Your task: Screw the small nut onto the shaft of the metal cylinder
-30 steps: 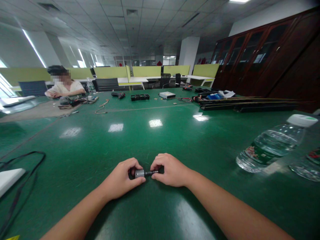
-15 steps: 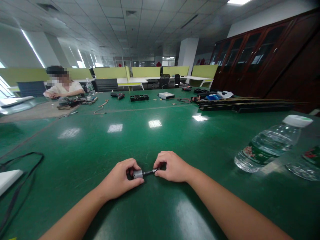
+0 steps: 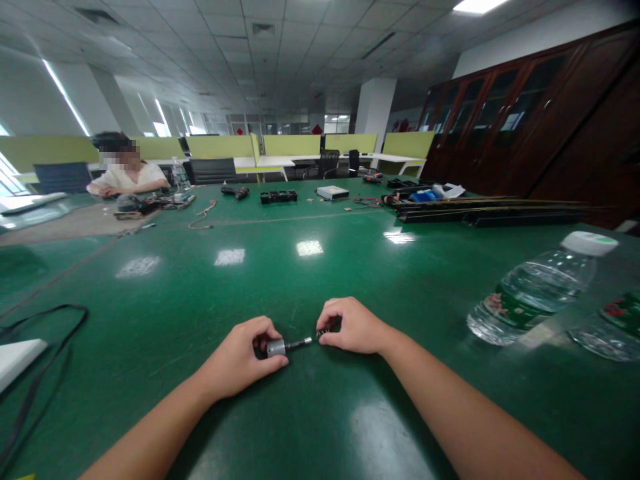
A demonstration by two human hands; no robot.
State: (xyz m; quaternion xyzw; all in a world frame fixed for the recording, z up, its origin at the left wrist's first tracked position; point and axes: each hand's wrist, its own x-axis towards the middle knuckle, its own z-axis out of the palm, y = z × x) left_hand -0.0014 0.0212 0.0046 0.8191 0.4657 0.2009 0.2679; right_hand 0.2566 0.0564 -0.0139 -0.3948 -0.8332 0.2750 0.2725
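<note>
My left hand (image 3: 250,352) is closed around a small silver metal cylinder (image 3: 275,348), thumb and fingers on its sides. A thin dark shaft (image 3: 295,344) with a bright silver tip sticks out of it to the right. My right hand (image 3: 353,327) pinches a small dark metal piece with a ridged, coil-like look (image 3: 323,331); its exact kind is too small to make out. A narrow gap separates this piece from the shaft's tip. Both hands are low over the green table (image 3: 250,280), in the lower middle of the view.
Two water bottles (image 3: 530,293) stand at the right. A dark strap (image 3: 40,373) and a white object (image 3: 20,360) are at the left edge. Farther back lie a power drill (image 3: 235,192), a black part (image 3: 279,197), a white box (image 3: 333,192) and long dark strips (image 3: 490,210). A person (image 3: 127,170) sits far left.
My right hand has moved slightly right and up with the ridged piece, which has come away from the shaft's tip. My left hand and the silver cylinder have stayed in place.
</note>
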